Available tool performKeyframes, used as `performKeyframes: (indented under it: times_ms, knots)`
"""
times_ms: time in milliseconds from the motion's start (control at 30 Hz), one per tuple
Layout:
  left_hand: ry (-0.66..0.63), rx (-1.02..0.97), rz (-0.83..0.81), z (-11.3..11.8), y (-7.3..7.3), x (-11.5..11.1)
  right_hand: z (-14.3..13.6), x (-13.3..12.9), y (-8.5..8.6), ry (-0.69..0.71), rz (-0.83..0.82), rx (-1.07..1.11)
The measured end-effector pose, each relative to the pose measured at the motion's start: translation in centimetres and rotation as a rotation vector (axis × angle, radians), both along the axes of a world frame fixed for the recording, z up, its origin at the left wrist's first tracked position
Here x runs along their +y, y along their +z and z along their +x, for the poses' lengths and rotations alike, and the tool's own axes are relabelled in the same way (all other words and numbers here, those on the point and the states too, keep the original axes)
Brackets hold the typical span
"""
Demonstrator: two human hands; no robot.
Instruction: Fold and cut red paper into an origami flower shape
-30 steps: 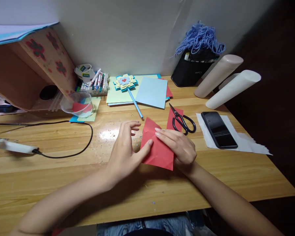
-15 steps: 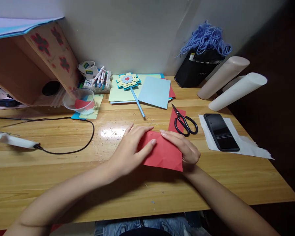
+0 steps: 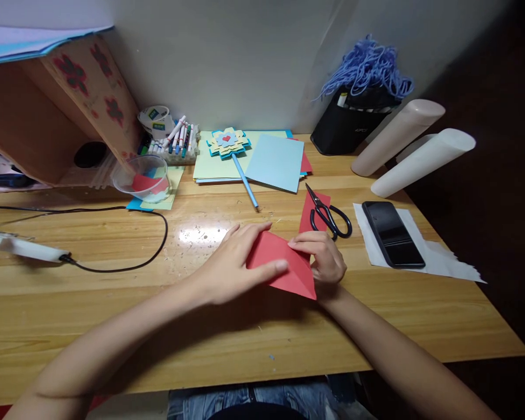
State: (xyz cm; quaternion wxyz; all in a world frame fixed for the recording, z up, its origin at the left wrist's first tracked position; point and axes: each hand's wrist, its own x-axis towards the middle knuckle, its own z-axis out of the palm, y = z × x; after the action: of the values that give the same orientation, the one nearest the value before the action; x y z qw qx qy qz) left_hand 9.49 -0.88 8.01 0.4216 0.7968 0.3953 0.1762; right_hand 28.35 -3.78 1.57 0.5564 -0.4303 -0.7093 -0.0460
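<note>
A piece of red paper (image 3: 280, 259), bent along its right part, is held between my two hands above the table's front half. My left hand (image 3: 234, 265) grips its left side, thumb on top and the other fingers along the far edge. At the paper's right side, my right hand (image 3: 326, 256) pinches the far edge with curled fingers; part of that hand is hidden behind the sheet. Just beyond my right hand, black-handled scissors (image 3: 326, 213) lie over a red paper strip (image 3: 308, 213).
A phone (image 3: 394, 234) rests on white tissue at right, near two white rolls (image 3: 424, 163). Behind are a paper flower (image 3: 227, 143), a light blue sheet (image 3: 276, 163), markers (image 3: 179, 140) and a plastic bowl (image 3: 142, 181). A corded white tool (image 3: 30, 248) lies left.
My right hand has moved a little left and curled its fingers more. The red paper's right side now bends and tilts, and its lower right corner has shifted left.
</note>
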Motion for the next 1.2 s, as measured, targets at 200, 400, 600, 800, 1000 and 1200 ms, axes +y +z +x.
performKeyframes:
  times_ms: [200, 400, 600, 800, 1000, 1200]
  knots:
    - [-0.14, -0.086, 0.084, -0.8, -0.2, 0.8, 0.3, 0.3, 0.2, -0.022, 0.046, 0.006]
    - [-0.025, -0.092, 0.218, -0.1, -1.1, 0.5, 0.6, -0.1, 0.8, -0.018, 0.034, -0.15]
    - [-0.08, -0.094, 0.199, -0.2, -0.7, 0.5, 0.8, -0.6, 1.8, -0.028, 0.062, -0.241]
    - [-0.102, -0.139, 0.072, -0.1, -0.4, 0.3, 0.8, -0.8, 1.7, -0.073, 0.077, -0.256]
    - [-0.062, -0.216, -0.134, 0.2, 0.0, 0.0, 0.8, -0.6, 1.8, -0.015, 0.043, -0.259]
    - [-0.112, -0.239, -0.341, -0.3, 1.3, 0.5, 1.0, -0.6, 1.8, 0.015, 0.004, -0.231]
